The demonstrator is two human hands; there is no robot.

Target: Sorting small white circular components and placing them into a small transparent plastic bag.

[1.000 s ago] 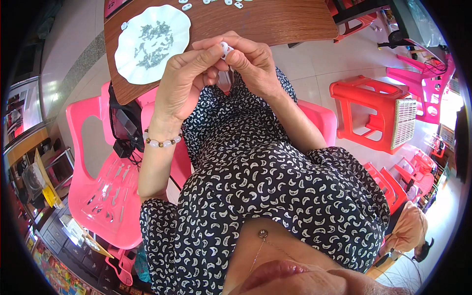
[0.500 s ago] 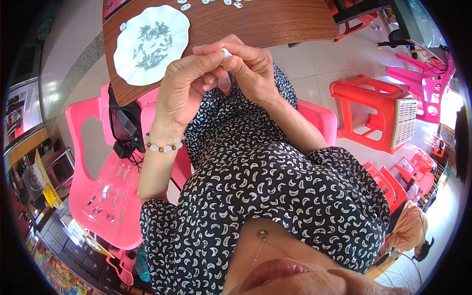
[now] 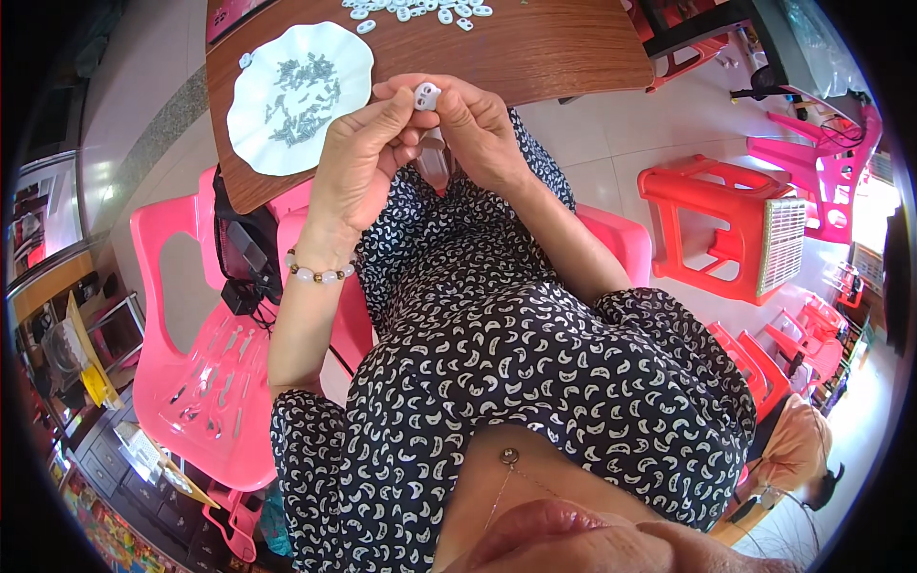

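Observation:
Between my two hands, near the front edge of the brown table, is a small white plastic piece (image 3: 427, 96) with two dark holes in its face. My left hand (image 3: 368, 141) pinches it from the left with thumb and fingers; a beaded bracelet circles that wrist. From the right, the thumb and bent fingers of my right hand (image 3: 478, 129) grip the same piece. To the left of my hands lies a white scalloped plate (image 3: 246, 119), which holds many small grey metal pieces (image 3: 308, 88). Several white two-holed oval pieces (image 3: 420, 10) are scattered at the table's far side.
The wooden table (image 3: 535, 57) ends just beyond my lap. Below my hands shows a clear brownish object (image 3: 435, 164), its kind unclear. A pink chair (image 3: 205, 401) with a black bag (image 3: 248, 248) stands left; a red stool (image 3: 712, 224) stands right.
The white piece has turned so that its two holes face up at me. My view has shifted, showing more oval pieces at the table's far side. Both hands still grip the piece.

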